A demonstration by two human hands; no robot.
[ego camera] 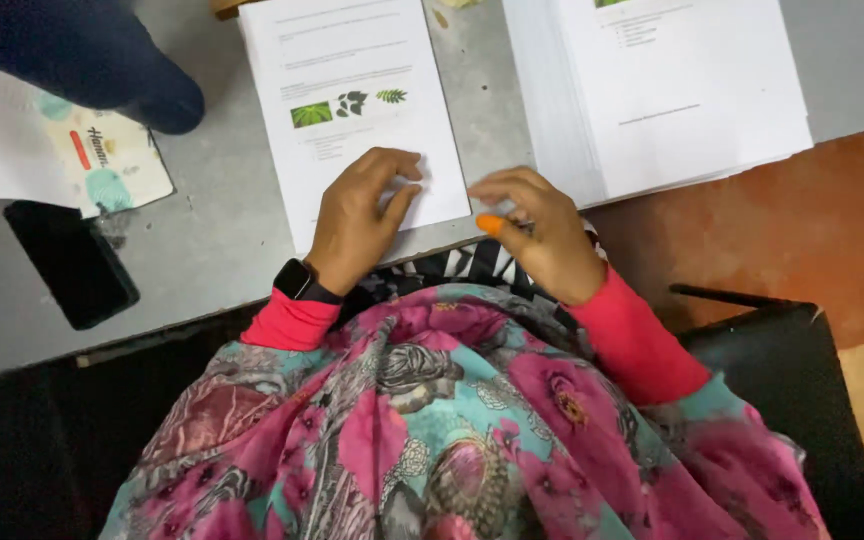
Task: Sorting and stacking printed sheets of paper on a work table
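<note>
Head view, orange pen (493, 224) mostly hidden, right hand (542, 235)

1. Your white printed sheet with three green leaf pictures (352, 110) lies flat on the grey table (212, 230), its near corner under your left hand.
2. Your small orange-tipped pen (493, 224) sits pinched in your right hand, just right of that sheet.

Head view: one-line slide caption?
Left hand rests on a printed sheet; right hand holds an orange-tipped pen beside a paper stack.
</note>
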